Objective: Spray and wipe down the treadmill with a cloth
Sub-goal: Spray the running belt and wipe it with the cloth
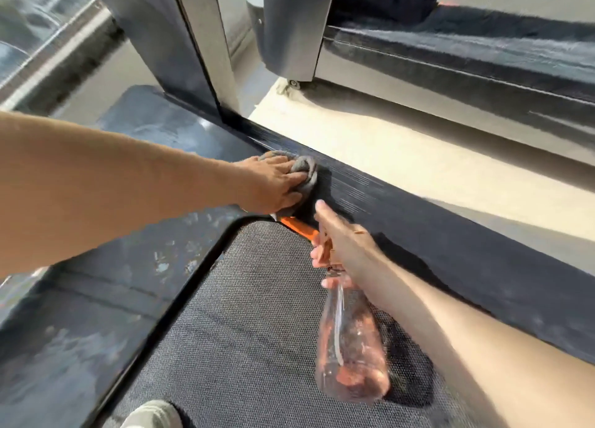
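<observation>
Pressing the cloth [306, 169] on the treadmill rail [425, 225], left fingers [279, 161] lie flat; right fingers [318, 256] grasp the spray bottle [351, 347].

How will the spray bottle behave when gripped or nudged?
The bottle is clear, thin-looking plastic: probably light, and may dent under a squeeze. Its smooth, tapering body could slip. With the orange head on top, held by the right hand, it likely tips if pushed while standing.
</observation>
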The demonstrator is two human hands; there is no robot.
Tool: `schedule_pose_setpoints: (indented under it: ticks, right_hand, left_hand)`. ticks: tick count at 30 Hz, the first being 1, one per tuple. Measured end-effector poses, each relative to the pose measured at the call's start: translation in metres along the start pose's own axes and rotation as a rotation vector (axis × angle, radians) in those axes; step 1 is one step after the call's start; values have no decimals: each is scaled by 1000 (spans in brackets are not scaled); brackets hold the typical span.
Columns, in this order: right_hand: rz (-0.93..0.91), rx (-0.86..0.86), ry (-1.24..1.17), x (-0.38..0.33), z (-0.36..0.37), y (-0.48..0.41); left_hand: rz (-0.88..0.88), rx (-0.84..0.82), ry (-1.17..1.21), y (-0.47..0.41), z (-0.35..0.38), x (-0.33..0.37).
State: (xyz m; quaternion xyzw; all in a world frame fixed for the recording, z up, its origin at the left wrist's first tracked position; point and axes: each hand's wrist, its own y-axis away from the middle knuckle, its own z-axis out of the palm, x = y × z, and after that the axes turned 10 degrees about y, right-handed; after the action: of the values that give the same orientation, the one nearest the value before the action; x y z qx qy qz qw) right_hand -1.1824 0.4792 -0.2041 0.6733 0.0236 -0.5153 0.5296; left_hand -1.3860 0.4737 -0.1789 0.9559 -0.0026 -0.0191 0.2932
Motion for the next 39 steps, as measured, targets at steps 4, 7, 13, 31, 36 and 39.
schedule_pose_setpoints:
  ticks: [4,7,13,31,36,39]
  right_hand:
    - [-27,-48,80,8,-6,2]
    - [-118,-41,259,15,-12,1]
    - [-74,16,180,20,-60,15]
    - [-77,162,46,40,-92,53]
    - [-54,91,9,50,-114,66]
    - [-20,141,-40,59,-120,80]
  left_hand:
    - [-93,17,237,-3,12,33]
    - [-223,239,277,-22,21,46]
    - [-311,263,365,-42,22,61]
    - [-456,151,541,-17,30,118]
    - [-612,296,554,-31,34,98]
    - [-560,415,513,-32,44,138]
